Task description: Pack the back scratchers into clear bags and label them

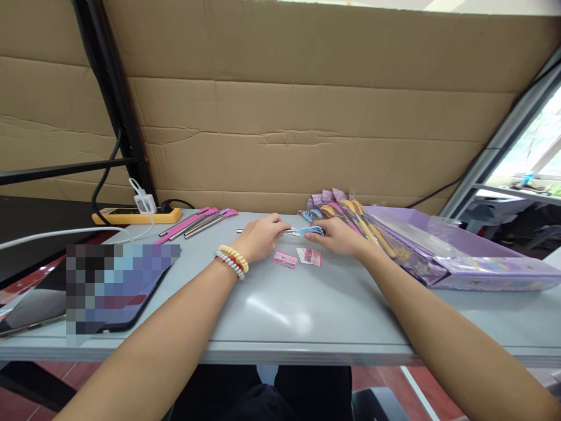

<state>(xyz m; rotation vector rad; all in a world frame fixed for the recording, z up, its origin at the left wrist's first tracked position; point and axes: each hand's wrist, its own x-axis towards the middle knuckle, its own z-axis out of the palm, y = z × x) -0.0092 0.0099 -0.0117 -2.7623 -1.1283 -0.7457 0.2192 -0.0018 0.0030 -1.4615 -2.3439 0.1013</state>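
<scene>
Held level above the desk is a back scratcher (312,230) with a light-blue claw-shaped head and a thin metal rod. My left hand (265,237) pinches the rod, and its end sticks out to the left of my fingers. At the blue head, my right hand (335,235) has its fingers closed on it. Just below my hands lie a small pink printed card (285,259) and another pink card (312,257) resting partly over a white one. To the left, several back scratchers (199,224) with pink and purple parts and metal rods lie side by side.
Packaged back scratchers (350,213) in yellow, pink and blue lean beside an open purple box (491,273) at right. A phone (131,286) lies at front left, near a yellow power strip (166,216) with a charger and cables. A cardboard wall (263,117) rises behind the desk.
</scene>
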